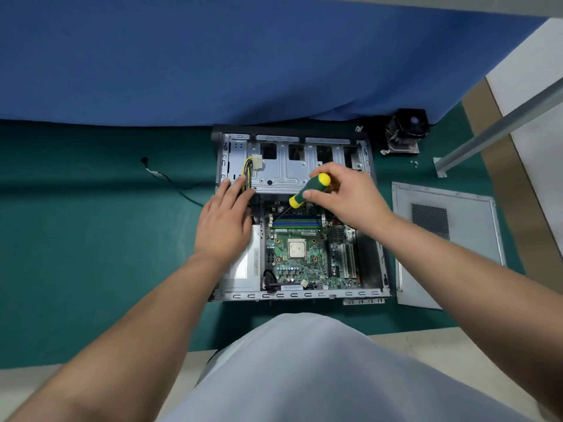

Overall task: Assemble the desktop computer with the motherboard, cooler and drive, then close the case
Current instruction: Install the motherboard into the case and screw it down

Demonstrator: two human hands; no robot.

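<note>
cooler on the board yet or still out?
Out. The cooler stands on the green mat beyond the case; the processor on the motherboard is bare.

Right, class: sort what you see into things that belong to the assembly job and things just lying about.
Belongs to the job:
case
motherboard
screwdriver, gripped by the right hand
cooler
side panel
left hand, on the case

Lying about:
loose black cable
metal rail
</note>
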